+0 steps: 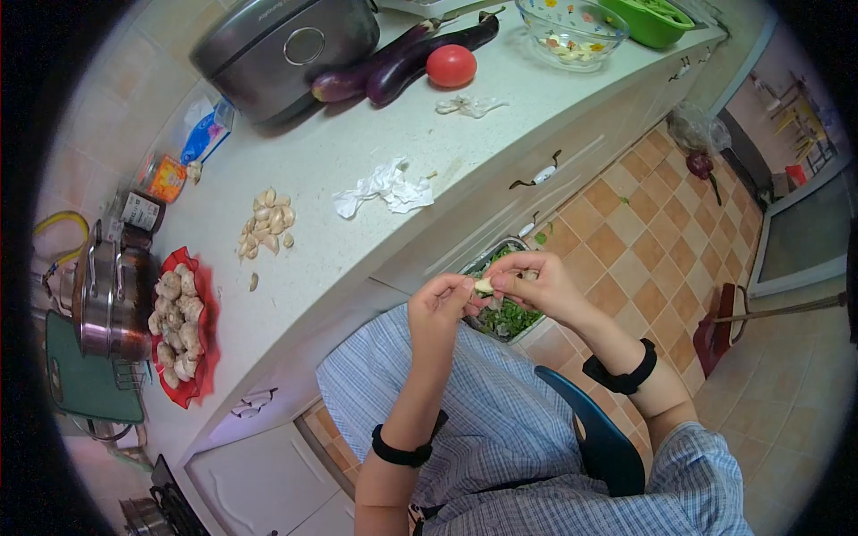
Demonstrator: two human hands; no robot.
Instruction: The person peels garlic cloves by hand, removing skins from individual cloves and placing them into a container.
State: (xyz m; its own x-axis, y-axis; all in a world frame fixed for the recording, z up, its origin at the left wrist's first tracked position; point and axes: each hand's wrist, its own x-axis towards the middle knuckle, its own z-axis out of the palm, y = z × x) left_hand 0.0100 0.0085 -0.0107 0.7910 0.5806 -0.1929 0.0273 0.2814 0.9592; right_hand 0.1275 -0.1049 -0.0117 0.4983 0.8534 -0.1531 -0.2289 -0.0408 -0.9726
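Note:
Between the fingertips of my left hand (444, 302) and my right hand (534, 284) is a pale garlic clove (484, 286), pinched from both sides. Both hands are in front of my lap, above a bin (503, 330) with green vegetable scraps in it. On the counter to the left lies a pile of unpeeled garlic cloves (267, 221), with one loose clove (253, 282) apart from it. A glass bowl (572, 40) with pale pieces in its bottom stands at the far end.
A red dish (212, 313) of garlic bulbs (179, 323) sits at the left beside a steel pot (112, 290). Crumpled tissue (384, 188), a tomato (451, 66), eggplants (433, 62), a dark cooker (286, 54) and a green basket (657, 34) are on the counter.

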